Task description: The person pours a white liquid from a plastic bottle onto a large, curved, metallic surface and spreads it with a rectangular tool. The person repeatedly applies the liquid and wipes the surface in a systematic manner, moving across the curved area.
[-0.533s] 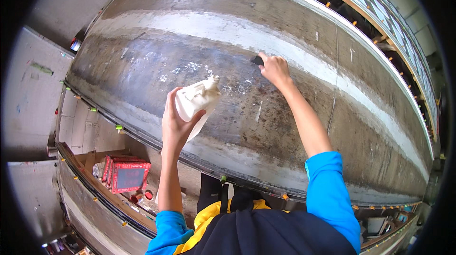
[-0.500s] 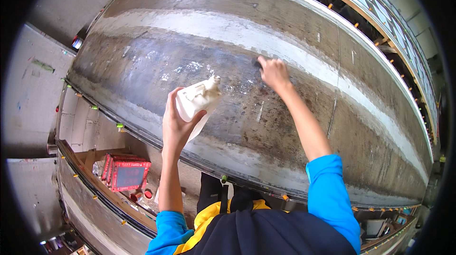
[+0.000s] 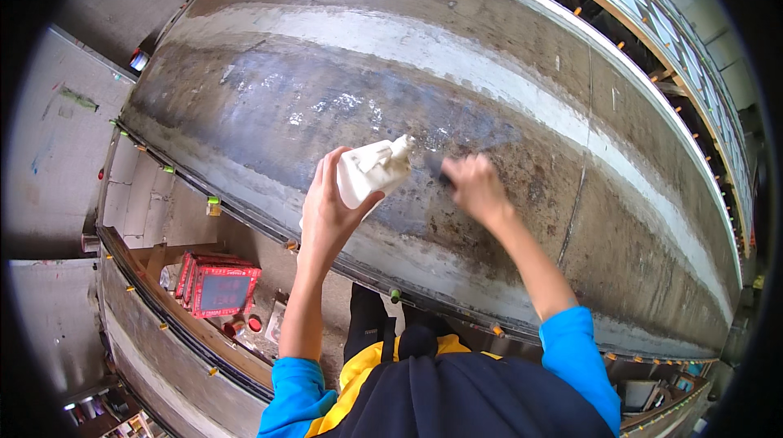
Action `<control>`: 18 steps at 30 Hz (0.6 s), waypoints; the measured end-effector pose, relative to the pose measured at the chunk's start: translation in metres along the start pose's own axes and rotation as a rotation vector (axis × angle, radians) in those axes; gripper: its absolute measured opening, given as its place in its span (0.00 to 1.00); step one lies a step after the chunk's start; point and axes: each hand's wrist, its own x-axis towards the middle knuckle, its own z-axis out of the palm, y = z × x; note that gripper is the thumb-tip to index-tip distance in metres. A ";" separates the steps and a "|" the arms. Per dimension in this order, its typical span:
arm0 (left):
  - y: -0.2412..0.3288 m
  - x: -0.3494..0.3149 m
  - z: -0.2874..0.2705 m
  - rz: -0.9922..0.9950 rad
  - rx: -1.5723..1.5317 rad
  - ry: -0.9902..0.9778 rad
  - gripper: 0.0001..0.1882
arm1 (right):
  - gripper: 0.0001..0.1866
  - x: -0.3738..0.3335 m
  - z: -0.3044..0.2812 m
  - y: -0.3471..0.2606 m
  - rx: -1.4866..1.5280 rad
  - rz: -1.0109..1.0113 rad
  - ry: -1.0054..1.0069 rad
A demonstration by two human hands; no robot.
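Observation:
My left hand [image 3: 330, 208] grips a white plastic jug [image 3: 369, 174] around its body, tilted with its neck toward the right, above the long brown-grey table surface [image 3: 534, 234]. To the right of the jug's neck, my right hand [image 3: 479, 190] is closed on a small dark flat tool [image 3: 438, 167], pressed low to the surface. Motion smears this hand and the tool, so its exact kind is unclear. White wet-looking spots [image 3: 349, 101] and a bluish sheen lie on the surface just beyond the jug. A pale strip [image 3: 391, 38] runs along the table farther away.
Orange and green pegs [image 3: 214, 203] line the table's near edge. Beneath, at the left, sit red-framed boxes [image 3: 226, 291] and a small red lid [image 3: 254, 323]. A can [image 3: 139, 59] stands near the far left corner. A wooden-edged rack [image 3: 652, 46] borders the far right side.
My right hand has swept the dark tool nearer to me, away from the pale strip. The jug in my left hand has shifted slightly right. The bluish wet sheen reaches farther right.

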 end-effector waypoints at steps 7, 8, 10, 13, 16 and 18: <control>-0.001 0.022 0.006 0.177 0.124 -0.088 0.37 | 0.16 0.027 -0.035 0.040 0.229 0.301 -0.146; 0.004 0.027 0.009 0.212 0.134 -0.115 0.36 | 0.14 0.024 -0.011 0.068 0.172 0.276 0.084; 0.004 0.031 0.010 0.261 0.162 -0.156 0.36 | 0.12 0.013 0.017 0.070 0.029 0.279 0.156; -0.016 0.035 0.005 0.277 0.215 -0.191 0.37 | 0.10 -0.012 0.005 -0.014 -0.146 0.100 0.058; -0.028 0.048 -0.001 0.322 0.217 -0.288 0.38 | 0.12 -0.065 -0.030 -0.093 0.163 0.024 0.145; -0.024 0.057 -0.001 0.371 0.172 -0.347 0.38 | 0.13 -0.089 -0.038 -0.103 0.208 0.145 0.086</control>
